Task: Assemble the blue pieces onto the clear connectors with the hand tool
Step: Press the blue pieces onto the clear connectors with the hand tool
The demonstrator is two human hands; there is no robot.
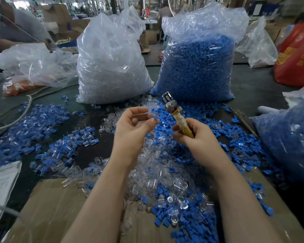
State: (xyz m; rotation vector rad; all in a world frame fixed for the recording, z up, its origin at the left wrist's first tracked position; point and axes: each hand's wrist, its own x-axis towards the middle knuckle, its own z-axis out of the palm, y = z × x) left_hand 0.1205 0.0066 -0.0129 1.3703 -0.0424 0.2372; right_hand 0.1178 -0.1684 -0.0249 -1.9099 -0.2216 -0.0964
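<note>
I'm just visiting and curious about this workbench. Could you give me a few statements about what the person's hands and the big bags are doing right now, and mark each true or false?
1. The right hand grips a hand tool with its metal head pointing up. True.
2. The left hand is empty. False: its fingertips pinch a small blue piece.
3. The bag of blue pieces stands to the right of the bag of clear connectors. True.
4. Both big bags are tied shut. False: their tops are open.
5. Loose blue and clear parts lie mixed on the table under the hands. True.
6. The tool's head is pressed onto the blue piece. False: they are apart.
</note>
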